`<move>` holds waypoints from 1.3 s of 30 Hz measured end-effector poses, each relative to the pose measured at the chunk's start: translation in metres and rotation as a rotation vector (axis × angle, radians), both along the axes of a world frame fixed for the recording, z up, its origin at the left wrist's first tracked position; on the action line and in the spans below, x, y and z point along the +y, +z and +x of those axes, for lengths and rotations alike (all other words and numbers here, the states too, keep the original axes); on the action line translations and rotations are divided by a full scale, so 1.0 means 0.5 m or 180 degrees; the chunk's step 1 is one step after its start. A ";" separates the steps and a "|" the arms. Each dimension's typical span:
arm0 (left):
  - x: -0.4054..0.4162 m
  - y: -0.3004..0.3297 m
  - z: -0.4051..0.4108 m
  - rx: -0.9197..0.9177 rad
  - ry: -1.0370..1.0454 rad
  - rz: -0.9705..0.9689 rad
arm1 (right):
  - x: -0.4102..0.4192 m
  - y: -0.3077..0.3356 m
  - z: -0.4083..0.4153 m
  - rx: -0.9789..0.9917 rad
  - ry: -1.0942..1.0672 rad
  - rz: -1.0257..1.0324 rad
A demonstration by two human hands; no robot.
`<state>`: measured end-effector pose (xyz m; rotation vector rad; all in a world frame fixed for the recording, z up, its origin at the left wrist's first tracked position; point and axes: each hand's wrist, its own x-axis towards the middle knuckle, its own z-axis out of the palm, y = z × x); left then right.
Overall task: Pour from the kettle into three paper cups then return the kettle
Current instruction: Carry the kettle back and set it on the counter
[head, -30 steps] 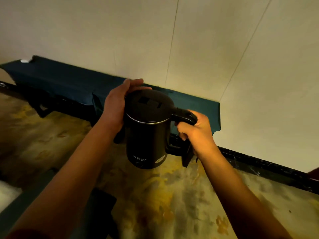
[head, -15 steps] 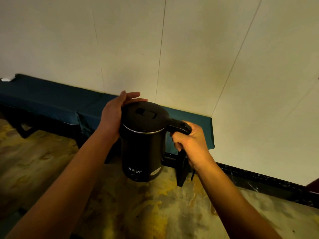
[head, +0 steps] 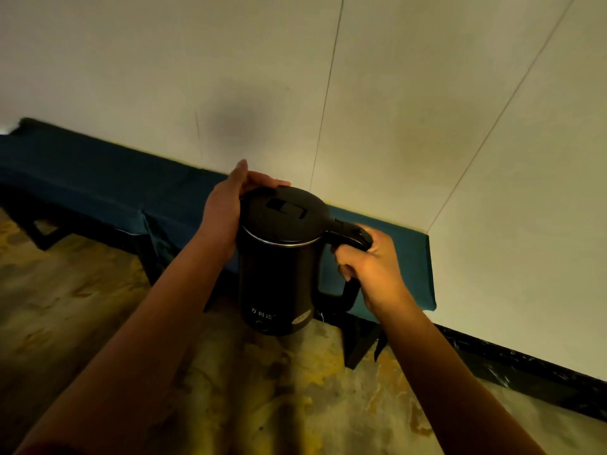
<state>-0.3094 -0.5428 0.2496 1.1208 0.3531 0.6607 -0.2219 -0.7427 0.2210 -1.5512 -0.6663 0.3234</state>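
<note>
**Black kettle held up in both hands, lid closed**

A black kettle (head: 279, 267) is held upright in the air, in front of a long dark blue bench (head: 98, 178) set against the pale wall (head: 361, 93). The handle (head: 348, 238) is gripped by the right hand (head: 371, 267), fingers curled right round it. The left hand (head: 226, 208) is laid flat-ish against the far side near the lid (head: 282, 215), fingers fairly straight and pressed on. Small white Chinese characters are printed low on the body, too small to be read for sure. An oval sticker is seen beside them, unreadable. A mottled yellow-brown floor (head: 295, 405) lies below.
</note>
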 end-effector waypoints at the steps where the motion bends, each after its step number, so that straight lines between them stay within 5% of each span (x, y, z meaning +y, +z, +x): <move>1: 0.016 -0.004 0.020 0.0025 0.0030 -0.0016 | 0.019 -0.005 0.027 -0.0009 0.0041 -0.0019; 17: 0.290 -0.017 0.239 -0.0032 0.0159 -0.0197 | 0.324 -0.009 0.306 -0.0128 0.0510 -0.0120; 26: 0.571 -0.069 0.398 0.0335 0.0070 -0.0237 | 0.582 -0.039 0.400 0.0111 0.0192 -0.0043; 39: 0.773 -0.136 0.651 0.0401 -0.0135 0.0119 | 0.762 -0.110 0.617 0.0152 -0.0109 -0.0456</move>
